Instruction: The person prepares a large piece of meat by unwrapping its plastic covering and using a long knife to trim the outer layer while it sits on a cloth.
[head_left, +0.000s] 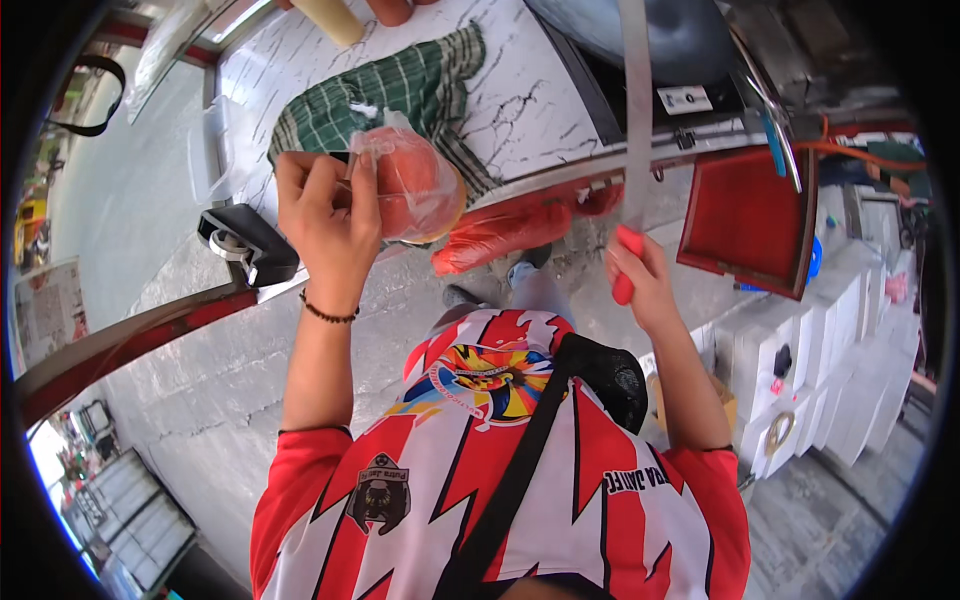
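My left hand (330, 199) pinches the gathered top of a clear plastic bag (416, 184) that holds something orange-red and round. The bag hangs at the front edge of the marble-patterned counter (525, 112), in front of a green checked cloth (375, 82). My right hand (641, 281) is closed round the red handle of a long flat blade (637, 112), which points up and away over the counter's edge. Whether the blade is a knife or a spatula I cannot tell. A red plastic bag (502, 232) hangs below the counter's edge, between my hands.
A black tape dispenser (251, 244) sits at the counter's left corner. Bottles (330, 19) stand at the back. A large dark metal pan (645, 34) is at the back right, metal tongs (769, 105) beside it. A red wooden panel (746, 217) and white foam boxes (810, 337) are to the right.
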